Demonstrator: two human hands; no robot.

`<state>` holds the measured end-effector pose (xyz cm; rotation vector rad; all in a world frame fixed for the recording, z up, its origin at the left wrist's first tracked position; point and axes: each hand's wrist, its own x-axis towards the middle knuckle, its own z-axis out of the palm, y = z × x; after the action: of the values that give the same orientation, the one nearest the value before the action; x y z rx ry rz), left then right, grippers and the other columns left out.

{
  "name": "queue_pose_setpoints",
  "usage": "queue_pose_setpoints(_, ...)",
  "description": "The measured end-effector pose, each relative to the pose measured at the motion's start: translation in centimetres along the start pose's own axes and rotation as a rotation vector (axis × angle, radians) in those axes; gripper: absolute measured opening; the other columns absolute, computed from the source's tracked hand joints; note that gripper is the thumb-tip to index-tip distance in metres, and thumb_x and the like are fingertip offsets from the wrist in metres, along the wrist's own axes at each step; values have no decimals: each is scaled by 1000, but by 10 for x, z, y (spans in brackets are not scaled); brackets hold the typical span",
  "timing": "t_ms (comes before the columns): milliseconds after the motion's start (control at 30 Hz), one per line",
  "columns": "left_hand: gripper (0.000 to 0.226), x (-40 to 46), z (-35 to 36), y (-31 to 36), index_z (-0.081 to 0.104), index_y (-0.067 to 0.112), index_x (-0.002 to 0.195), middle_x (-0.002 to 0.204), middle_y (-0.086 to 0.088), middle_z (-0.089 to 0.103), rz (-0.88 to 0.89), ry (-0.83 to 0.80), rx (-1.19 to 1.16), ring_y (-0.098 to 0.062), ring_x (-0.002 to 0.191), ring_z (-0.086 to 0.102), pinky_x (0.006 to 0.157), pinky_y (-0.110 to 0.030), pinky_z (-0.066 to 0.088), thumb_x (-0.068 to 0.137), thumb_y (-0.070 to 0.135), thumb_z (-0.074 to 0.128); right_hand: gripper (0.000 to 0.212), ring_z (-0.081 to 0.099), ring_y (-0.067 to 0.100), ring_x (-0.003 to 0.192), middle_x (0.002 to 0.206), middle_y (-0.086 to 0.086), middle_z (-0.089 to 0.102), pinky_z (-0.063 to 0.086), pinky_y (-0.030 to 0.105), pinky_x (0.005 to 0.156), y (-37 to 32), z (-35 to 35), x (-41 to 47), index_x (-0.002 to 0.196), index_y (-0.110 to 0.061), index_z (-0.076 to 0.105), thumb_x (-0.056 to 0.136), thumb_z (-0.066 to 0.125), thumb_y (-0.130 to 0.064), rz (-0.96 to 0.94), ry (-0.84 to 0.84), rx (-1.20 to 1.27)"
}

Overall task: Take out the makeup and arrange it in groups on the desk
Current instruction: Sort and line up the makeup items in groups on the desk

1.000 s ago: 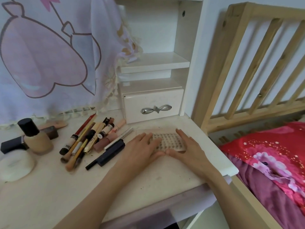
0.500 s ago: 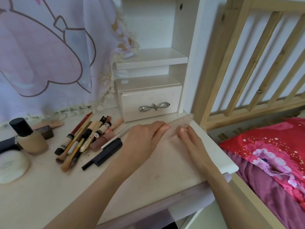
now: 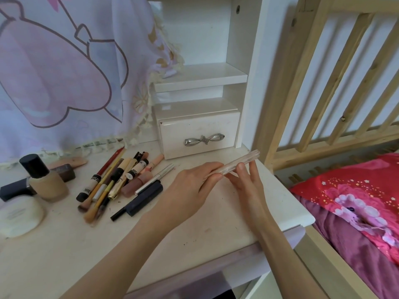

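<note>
Both hands hold a clear flat plastic case (image 3: 234, 166) edge-on above the right half of the white desk (image 3: 216, 225), just in front of the small drawer unit. The left hand (image 3: 190, 188) grips the case's near-left end with curled fingers; the right hand (image 3: 248, 182) pinches its underside and edge, fingertips on the rim. The case tilts up toward the desk's far right corner; what it holds cannot be told.

Bare desk surface lies beneath and in front of the hands, out to the front edge and the rounded right front corner. To the right the desk ends beside a wooden bed rail (image 3: 336, 83) and red floral bedding (image 3: 356, 203).

Near the desk's middle lies a cluster of pencils, brushes and tubes (image 3: 116, 182), touching one another, with a dark slim case (image 3: 144, 200) and a silver pen (image 3: 155, 179) at its right side. By the left edge stand a foundation bottle (image 3: 46, 180) with a black cap and a round white jar (image 3: 19, 214); a dark box (image 3: 13, 189) lies behind them.

At the back edge, the white drawer (image 3: 198, 134) with a silver bow handle (image 3: 204, 139) is closed, its contents hidden. A shelf (image 3: 200, 76) sits above it; a pink printed cloth (image 3: 64, 67) hangs at the back left.
</note>
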<state>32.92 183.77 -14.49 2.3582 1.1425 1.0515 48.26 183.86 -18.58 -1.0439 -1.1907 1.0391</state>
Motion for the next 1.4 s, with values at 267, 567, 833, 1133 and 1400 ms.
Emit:
queue_pose_setpoints(267, 46, 0, 8, 0, 61, 19, 109, 81, 4, 68, 50, 127, 193, -21, 67, 62, 56, -35, 48, 92, 44, 26, 77, 61, 10, 108, 114, -3, 66, 42, 38, 102, 3, 2, 0, 137, -36, 34, 69, 55, -65, 7, 73, 28)
queue_pose_setpoints(567, 41, 0, 16, -3, 62, 17, 109, 90, 6, 69, 96, 139, 219, -14, 72, 62, 57, -33, 51, 94, 39, 31, 76, 60, 6, 106, 107, -13, 64, 41, 24, 90, 6, 0, 1, 131, -44, 27, 62, 51, -64, 41, 110, 56)
queue_pose_setpoints(833, 31, 8, -1, -6, 62, 23, 104, 82, 17, 63, -147, 299, -120, 5, 76, 58, 62, -13, 44, 97, 34, 34, 76, 60, 12, 111, 120, -1, 63, 47, 31, 94, 2, 3, -2, 141, -33, 31, 76, 63, -56, 10, 58, 37)
queue_pose_setpoints(1133, 27, 2, -3, -22, 54, 17, 121, 112, 0, 64, -536, 381, -699, -18, 106, 61, 90, -37, 51, 96, 21, 45, 28, 68, 13, 96, 99, 0, 73, 54, 25, 82, -6, 5, -5, 118, -17, 63, 92, 54, -12, 36, -3, 4)
queue_pose_setpoints(1400, 20, 21, -33, -7, 56, 19, 96, 95, -5, 67, -415, 392, -796, -19, 90, 65, 84, -33, 53, 84, 3, 61, 56, 61, 15, 112, 118, 1, 66, 46, 36, 98, -5, 1, -3, 128, -14, 56, 81, 62, -43, 21, 75, 191)
